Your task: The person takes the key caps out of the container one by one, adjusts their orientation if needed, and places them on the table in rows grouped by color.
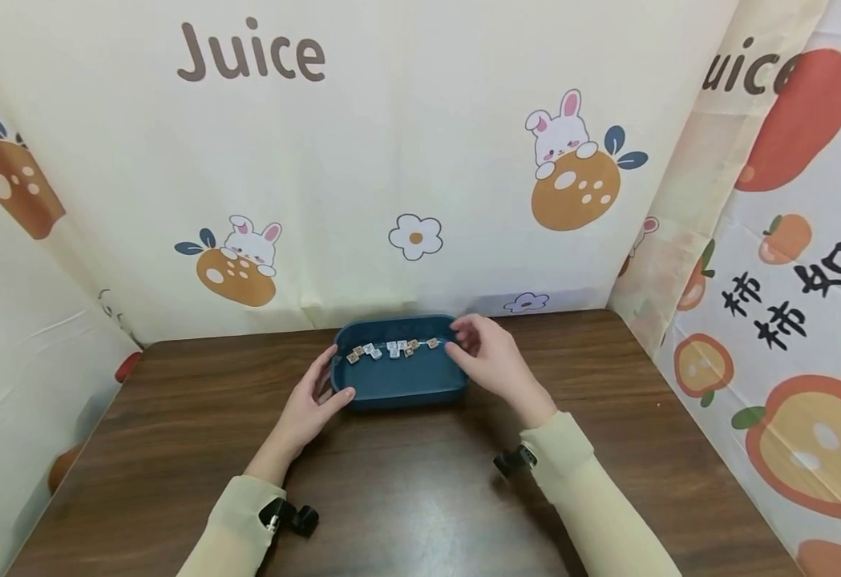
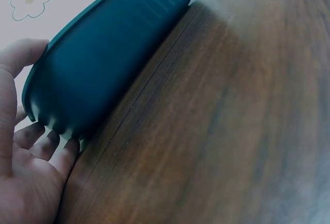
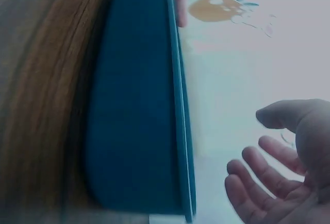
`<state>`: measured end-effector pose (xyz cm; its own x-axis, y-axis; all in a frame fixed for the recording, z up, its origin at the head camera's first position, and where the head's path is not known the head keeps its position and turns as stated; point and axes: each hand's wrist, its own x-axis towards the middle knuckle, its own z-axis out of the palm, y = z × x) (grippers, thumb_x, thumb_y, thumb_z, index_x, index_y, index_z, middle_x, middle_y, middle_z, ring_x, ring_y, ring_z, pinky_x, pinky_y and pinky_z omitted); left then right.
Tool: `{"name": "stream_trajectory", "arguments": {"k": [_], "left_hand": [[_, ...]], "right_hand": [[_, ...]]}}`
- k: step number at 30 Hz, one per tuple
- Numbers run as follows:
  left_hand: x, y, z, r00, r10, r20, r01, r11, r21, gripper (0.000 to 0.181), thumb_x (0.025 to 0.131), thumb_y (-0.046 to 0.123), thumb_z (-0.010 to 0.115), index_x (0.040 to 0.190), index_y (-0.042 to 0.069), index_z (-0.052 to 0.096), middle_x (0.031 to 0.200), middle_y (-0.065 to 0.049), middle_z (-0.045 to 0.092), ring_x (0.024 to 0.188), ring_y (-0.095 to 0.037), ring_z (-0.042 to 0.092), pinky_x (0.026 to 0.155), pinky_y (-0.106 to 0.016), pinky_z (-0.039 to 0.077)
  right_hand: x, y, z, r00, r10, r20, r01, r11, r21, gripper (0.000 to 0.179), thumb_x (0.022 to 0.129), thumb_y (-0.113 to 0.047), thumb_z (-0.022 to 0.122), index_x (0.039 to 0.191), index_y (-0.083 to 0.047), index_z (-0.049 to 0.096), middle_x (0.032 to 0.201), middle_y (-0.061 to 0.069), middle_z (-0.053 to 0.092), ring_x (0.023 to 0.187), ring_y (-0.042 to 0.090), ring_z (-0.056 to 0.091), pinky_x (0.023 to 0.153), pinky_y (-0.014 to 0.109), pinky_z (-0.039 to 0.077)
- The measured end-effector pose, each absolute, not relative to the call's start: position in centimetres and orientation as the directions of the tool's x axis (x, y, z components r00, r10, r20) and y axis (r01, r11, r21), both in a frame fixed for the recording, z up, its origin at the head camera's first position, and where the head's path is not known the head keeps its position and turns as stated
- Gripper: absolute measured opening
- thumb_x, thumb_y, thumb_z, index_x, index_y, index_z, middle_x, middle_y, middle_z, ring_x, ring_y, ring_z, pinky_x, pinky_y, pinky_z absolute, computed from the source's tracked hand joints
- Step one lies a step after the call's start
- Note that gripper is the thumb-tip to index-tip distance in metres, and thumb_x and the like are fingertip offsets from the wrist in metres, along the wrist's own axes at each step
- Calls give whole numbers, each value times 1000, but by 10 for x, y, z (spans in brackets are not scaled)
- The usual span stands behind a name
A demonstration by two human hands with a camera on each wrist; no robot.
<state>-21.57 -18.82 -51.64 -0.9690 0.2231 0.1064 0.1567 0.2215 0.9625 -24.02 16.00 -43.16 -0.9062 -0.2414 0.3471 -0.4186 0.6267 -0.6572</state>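
A dark teal tray (image 1: 398,389) with raised sides stands on the table near the back wall. Inside it lies an uneven row of several small white and brown square pieces (image 1: 394,349), too small to make out clearly. My left hand (image 1: 309,405) holds the tray's left end, thumb at the front rim and fingertips against the end wall. Beside the right end hovers my right hand (image 1: 495,357). In the right wrist view, that hand (image 3: 289,167) is apart from the tray (image 3: 134,105), its fingers loosely bent with nothing between them.
The brown wooden table (image 1: 406,489) reaches back to a printed cloth (image 1: 362,160) hung as a wall. More printed cloth closes off the left and right sides. A small black device is strapped to each wrist.
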Motion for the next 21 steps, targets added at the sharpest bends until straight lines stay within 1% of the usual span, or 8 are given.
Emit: {"name": "stream_trajectory", "arguments": {"k": [5,9,12,13,16,19,21], "left_hand": [[-217,-188,-517,-967,228,117,166,210,964,83,106,18,75,174,16,28,180,-17,21,162,-42,32,120,-50,39],[-217,-190,-517,-968,225,113,161,211,964,83,106,18,75,174,18,28,180,-16,22,162,-41,32,120,-49,39],[-217,-191,-517,-969,222,106,155,215,964,81,107,17,74,174,20,28,181,-15,22,162,-41,32,120,-49,39],[-217,-192,-518,-970,221,105,153,213,965,81,107,17,74,174,20,28,180,-15,22,162,-41,32,120,-50,39],[-217,-192,-519,-970,221,101,149,212,966,81,107,17,73,174,21,29,180,-15,23,162,-41,32,120,-49,39],[-218,-192,-520,-968,230,102,150,205,967,80,107,17,73,174,21,29,180,-15,24,162,-41,33,120,-49,39],[-217,-192,-520,-967,232,103,151,202,968,80,107,17,73,174,21,29,180,-14,25,162,-41,33,120,-49,39]], "right_hand": [[-266,127,-421,-881,-388,270,-465,607,-645,34,104,-21,76,132,-4,71,123,10,75,112,25,71,94,43,62],[-289,104,-428,-861,-466,204,-471,580,-665,35,107,-26,74,134,-4,72,121,7,75,109,22,71,94,39,62],[-305,90,-439,-858,-491,153,-447,566,-693,36,107,-29,75,133,-6,72,118,5,76,105,20,71,94,36,62],[-308,86,-442,-856,-498,135,-438,563,-701,36,107,-29,75,134,-6,72,119,5,76,106,20,71,95,36,62],[-315,76,-452,-854,-514,86,-419,579,-699,36,106,-26,77,136,-7,72,126,7,75,113,21,71,103,38,61],[-317,66,-460,-850,-523,52,-419,614,-669,36,105,-25,77,137,-9,73,134,7,74,123,22,69,111,40,57],[-317,61,-465,-852,-522,41,-423,640,-642,36,105,-24,77,138,-10,73,137,7,74,126,22,68,113,41,55]]}}
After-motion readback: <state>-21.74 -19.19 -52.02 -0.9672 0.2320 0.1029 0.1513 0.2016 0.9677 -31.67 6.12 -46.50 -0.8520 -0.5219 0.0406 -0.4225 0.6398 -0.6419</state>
